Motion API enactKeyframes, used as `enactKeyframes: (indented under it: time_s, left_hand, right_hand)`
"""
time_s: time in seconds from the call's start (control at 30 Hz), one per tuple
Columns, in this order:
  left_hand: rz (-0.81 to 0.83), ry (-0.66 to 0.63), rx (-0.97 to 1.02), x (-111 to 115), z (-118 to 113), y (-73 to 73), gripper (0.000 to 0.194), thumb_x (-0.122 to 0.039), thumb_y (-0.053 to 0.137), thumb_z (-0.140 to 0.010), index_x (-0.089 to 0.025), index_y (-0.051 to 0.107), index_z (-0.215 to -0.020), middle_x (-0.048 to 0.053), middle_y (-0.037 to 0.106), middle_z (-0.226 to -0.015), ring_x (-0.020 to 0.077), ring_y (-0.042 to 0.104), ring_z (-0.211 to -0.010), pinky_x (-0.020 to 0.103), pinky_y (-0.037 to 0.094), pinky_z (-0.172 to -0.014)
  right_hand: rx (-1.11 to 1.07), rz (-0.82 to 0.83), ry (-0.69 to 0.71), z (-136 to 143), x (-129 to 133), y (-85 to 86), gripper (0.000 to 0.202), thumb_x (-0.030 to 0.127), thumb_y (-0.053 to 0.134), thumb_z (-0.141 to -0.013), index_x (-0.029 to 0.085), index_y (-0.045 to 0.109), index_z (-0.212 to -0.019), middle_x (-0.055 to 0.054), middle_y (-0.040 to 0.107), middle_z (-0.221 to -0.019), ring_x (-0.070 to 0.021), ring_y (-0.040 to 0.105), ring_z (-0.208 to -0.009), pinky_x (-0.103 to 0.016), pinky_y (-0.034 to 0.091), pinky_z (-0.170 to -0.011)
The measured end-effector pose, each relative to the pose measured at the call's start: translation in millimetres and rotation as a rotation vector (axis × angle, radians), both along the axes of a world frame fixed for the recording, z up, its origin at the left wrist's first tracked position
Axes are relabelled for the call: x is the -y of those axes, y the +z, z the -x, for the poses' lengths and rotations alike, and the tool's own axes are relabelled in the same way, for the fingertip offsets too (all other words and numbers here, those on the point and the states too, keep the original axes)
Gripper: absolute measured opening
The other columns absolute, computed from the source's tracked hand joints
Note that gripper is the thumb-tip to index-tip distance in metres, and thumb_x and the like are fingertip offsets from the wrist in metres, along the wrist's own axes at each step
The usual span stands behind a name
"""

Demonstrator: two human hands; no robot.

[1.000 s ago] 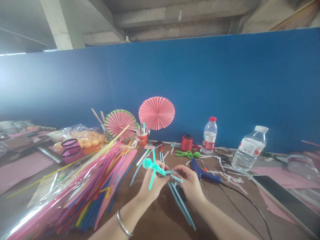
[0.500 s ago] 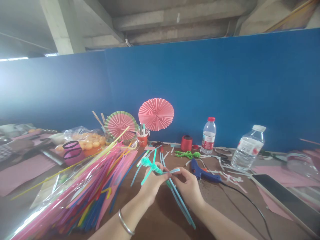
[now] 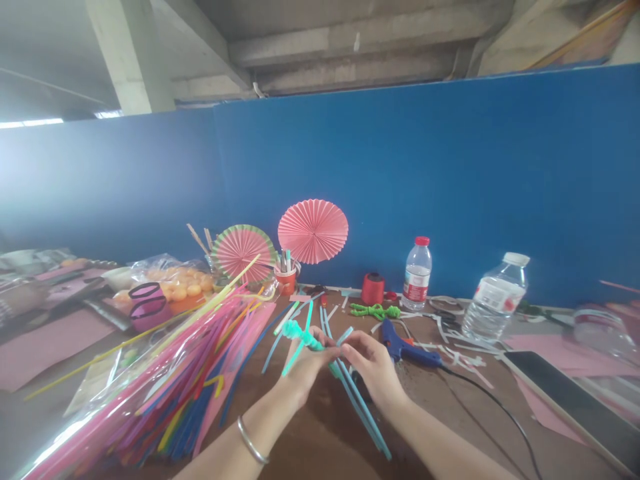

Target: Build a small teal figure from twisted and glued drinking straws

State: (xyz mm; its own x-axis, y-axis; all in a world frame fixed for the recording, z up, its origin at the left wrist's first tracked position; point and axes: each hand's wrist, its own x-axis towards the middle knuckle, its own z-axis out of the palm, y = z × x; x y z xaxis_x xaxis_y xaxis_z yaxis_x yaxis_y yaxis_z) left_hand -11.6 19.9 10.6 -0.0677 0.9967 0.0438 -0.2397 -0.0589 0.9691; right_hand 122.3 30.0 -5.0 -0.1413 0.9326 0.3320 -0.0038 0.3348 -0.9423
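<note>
Over the middle of the desk [image 3: 327,440], grips a turquoise pipe-cleaner figure [image 3: 303,335] between the closed fingers of the left hand [image 3: 306,367] and pinches a pale blue strip [image 3: 345,335] just beside it with those of the right hand [image 3: 374,369]. Leans both above loose light-blue pipe cleaners [image 3: 364,415], near a blue glue gun [image 3: 413,351]. Faces a red-capped bottle [image 3: 417,277] at the back edge.

Place: a craft workshop, as I read it.
Overhead: bare concrete beams [image 3: 400,55] along my top edge, a pillar [image 3: 130,60] upper left.
Partition [image 3: 425,167]: plain blue, spanning mid-frame.
Worktable [image 3: 325,430]: I see pipe cleaners [image 3: 200,373] lower left, pleated paper fans [image 3: 313,231] near centre, a glue gun [image 3: 416,353] and paper scraps [image 3: 465,361] right of centre.
</note>
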Motion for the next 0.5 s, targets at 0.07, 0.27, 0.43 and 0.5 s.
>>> enactKeyframes:
  time_s: [0.07, 0.27, 0.43, 0.5]
  left_hand:
    - [-0.074, -0.037, -0.126, -2.1, 2.3, -0.9, 0.024, -0.018, 0.067, -0.058, -0.018, 0.043, -0.058, -0.005, 0.055, -0.059, 0.0107, 0.051, -0.056, 0.022, 0.040, -0.055]
    - [-0.130, -0.158, -0.231, -3.1, 7.1, 1.4, 0.023, -0.013, 0.064, -0.059, -0.019, 0.042, -0.062, -0.004, 0.057, -0.065, 0.0121, 0.052, -0.060, 0.024, 0.041, -0.056]
    - [-0.201, -0.110, -0.361, -3.3, 8.3, 3.5, 0.024, -0.015, 0.065, -0.060, -0.019, 0.042, -0.061, -0.004, 0.055, -0.070, 0.0120, 0.050, -0.064, 0.023, 0.040, -0.058]
    - [-0.209, -0.093, -0.397, -2.8, 8.1, 4.2, 0.022, -0.016, 0.066, -0.060, -0.019, 0.044, -0.061, -0.004, 0.054, -0.067, 0.0118, 0.049, -0.063, 0.023, 0.040, -0.059]
  right_hand:
    - [0.028, 0.033, -0.024, -0.7, -0.8, 1.3, 0.020, 0.036, 0.057, -0.074, 0.016, 0.061, -0.073, -0.001, 0.061, -0.066, -0.0155, 0.055, -0.062, -0.024, 0.042, -0.058]
    - [-0.130, 0.178, -0.001, -0.8, -4.1, 1.7, 0.019, 0.034, 0.064, -0.067, 0.016, 0.061, -0.065, 0.002, 0.057, -0.058, -0.0131, 0.053, -0.056, -0.022, 0.040, -0.054]
    - [-0.287, 0.340, 0.137, -3.7, -8.4, 3.5, 0.020, 0.034, 0.067, -0.064, 0.016, 0.057, -0.068, 0.002, 0.056, -0.062, -0.0140, 0.056, -0.059, -0.027, 0.047, -0.058]
    - [-0.320, 0.385, 0.180, -4.8, -9.0, 3.8, 0.021, 0.032, 0.068, -0.062, 0.015, 0.056, -0.066, 0.001, 0.055, -0.063, -0.0131, 0.056, -0.059, -0.027, 0.047, -0.060]
